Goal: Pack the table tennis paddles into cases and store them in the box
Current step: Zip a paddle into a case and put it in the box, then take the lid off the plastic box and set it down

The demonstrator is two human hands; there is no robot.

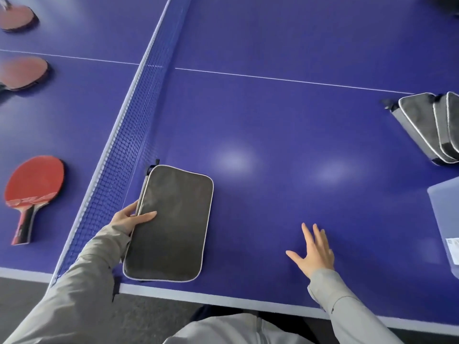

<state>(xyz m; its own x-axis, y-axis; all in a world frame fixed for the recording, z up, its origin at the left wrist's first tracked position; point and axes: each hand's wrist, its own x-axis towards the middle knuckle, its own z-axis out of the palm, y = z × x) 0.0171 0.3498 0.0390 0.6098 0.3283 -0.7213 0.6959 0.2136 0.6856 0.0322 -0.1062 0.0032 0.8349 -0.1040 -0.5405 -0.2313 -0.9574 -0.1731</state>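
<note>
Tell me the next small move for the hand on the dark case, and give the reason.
Probably lift the dark case toward the box on the right. The left hand already grips its edge by the net; the right hand is open and empty. Whether the case holds a paddle cannot be seen.

Soft, even overhead light is falling across the blue bench [273, 115]. Two pale glare patches are showing on its surface. Shadows are staying faint. Far left paddles [22, 73] are blurring; wide-angle distortion is bending the net [129, 120] and edges.
</note>
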